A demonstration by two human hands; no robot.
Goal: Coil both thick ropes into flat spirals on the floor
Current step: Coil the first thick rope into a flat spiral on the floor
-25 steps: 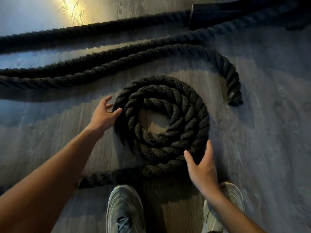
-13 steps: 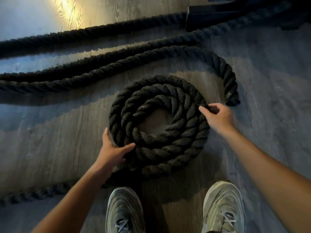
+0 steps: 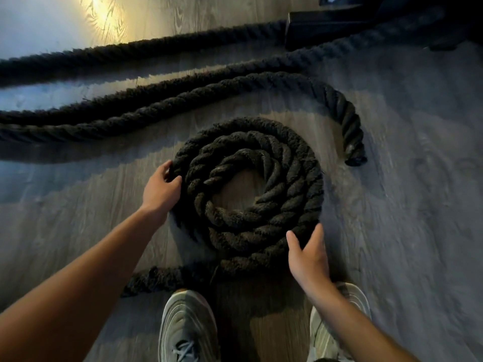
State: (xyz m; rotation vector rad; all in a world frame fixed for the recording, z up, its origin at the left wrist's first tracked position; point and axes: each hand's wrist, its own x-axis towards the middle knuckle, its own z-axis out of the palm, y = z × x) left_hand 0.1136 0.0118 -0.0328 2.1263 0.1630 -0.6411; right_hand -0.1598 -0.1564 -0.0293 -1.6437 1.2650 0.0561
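While both hands work the rim of a half-made spiral, the scene reads as follows.

Left hand: the left hand (image 3: 160, 190) cups the outer turn at the coil's left edge, fingers curled onto the rope, thumb against its side.

Right hand: the right hand (image 3: 308, 257) lies spread against the near right rim, thumb and fingers parted over the outermost turn, pressing rather than pinching.

Coil: the first rope's coil (image 3: 251, 194) lies flat on the floor (image 3: 405, 231) just ahead of the person's shoes (image 3: 188, 327), about three turns around a small bare centre.

Loose tail: the tail (image 3: 162, 279) leaves the near edge and runs off left, not yet wound in.

Second rope: the second rope (image 3: 156, 111) lies uncoiled beyond the coil, its end (image 3: 352, 150) hooking down at the right; further strands run across behind it.

Background: a dark block (image 3: 326, 27) sits at the top; what it is cannot be told.

Step in hand: apparently turning and snugging the first spiral, well short of halfway overall.

Next move: likely calls for feeding the tail around the rim while keeping the turns flat and tight.
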